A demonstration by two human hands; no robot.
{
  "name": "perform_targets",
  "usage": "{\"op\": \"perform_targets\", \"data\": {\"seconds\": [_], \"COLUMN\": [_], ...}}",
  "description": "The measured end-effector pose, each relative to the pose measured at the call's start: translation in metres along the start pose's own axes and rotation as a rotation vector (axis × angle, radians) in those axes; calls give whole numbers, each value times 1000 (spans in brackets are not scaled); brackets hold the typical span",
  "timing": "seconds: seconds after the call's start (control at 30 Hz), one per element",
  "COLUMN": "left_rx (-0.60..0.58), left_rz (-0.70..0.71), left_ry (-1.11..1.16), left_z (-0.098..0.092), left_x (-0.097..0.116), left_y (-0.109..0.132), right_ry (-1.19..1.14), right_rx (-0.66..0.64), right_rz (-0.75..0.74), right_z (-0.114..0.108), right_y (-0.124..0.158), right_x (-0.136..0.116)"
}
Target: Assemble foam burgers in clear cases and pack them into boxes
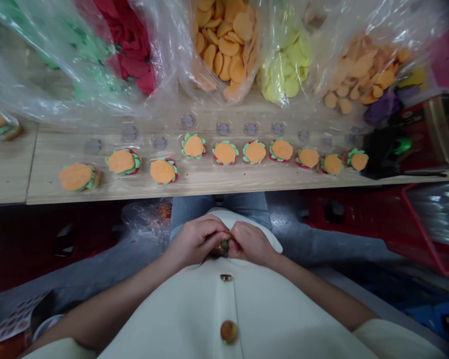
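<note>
Bright, even light — soft shadows, glare on the plastic bags (160, 45), edges bowed by distortion.

The left hand (196, 241) and right hand (251, 243) close around a small green-and-brown piece (224, 246), hard to make out, above the lap. Orange felt rounds (224, 153) line the desk (97, 192), beneath clear bags (224, 50).

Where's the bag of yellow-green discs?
In the head view, the bag of yellow-green discs sits at the wooden table's far side, between bags of orange discs and paler orange discs.
</note>
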State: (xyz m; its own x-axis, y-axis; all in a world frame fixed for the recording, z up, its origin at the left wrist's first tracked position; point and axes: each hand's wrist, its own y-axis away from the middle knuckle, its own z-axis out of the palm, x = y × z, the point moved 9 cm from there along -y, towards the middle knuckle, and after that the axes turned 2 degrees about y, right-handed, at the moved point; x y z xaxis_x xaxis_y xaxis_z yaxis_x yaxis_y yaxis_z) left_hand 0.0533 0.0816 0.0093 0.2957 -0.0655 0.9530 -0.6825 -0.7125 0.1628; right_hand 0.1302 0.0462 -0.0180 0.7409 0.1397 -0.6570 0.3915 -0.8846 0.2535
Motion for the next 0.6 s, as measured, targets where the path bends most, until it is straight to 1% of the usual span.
{"op": "perform_targets", "data": {"seconds": [0.1,0.17,0.2,0.23,0.3,0.37,0.4,0.43,0.5,0.57,0.6], "left_rx": [23,45,74,128,295,468,516,521,445,295,208], "left_rz": [-87,-147,-182,-220,-294,-313,-298,-279,-264,-297,-321], "left_ry": [80,200,288,399,661,912,1014,1105,1278,1444,1517], "left_z": [-4,-10,-14,-19,-32,-43,-45,-46,-40,-28,-22], "left_x": [-11,-20,-24,-28,-36,-37,-34,-29,-18,-10,-7], "left_y": [-3,-8,-10,-12,-16,-19,-21,-25,-33,-40,-43], "right_ry": [-90,-212,-279,-354,-554,-796,-897,-965,-992,-920,-860], "right_rx": [16,59,93,134,209,242,251,260,312,360,359], "right_rz": [75,95,106,127,176,199,206,211,217,190,154], "right_z": [-7,-15,-20,-26,-34,-38,-40,-44,-58,-77,-86], "right_y": [-2,-5,-7,-10,-18,-30,-36,-42,-52,-61,-66], "right_x": [6,9,11,14,20,24,26,28,34,38,36]}}
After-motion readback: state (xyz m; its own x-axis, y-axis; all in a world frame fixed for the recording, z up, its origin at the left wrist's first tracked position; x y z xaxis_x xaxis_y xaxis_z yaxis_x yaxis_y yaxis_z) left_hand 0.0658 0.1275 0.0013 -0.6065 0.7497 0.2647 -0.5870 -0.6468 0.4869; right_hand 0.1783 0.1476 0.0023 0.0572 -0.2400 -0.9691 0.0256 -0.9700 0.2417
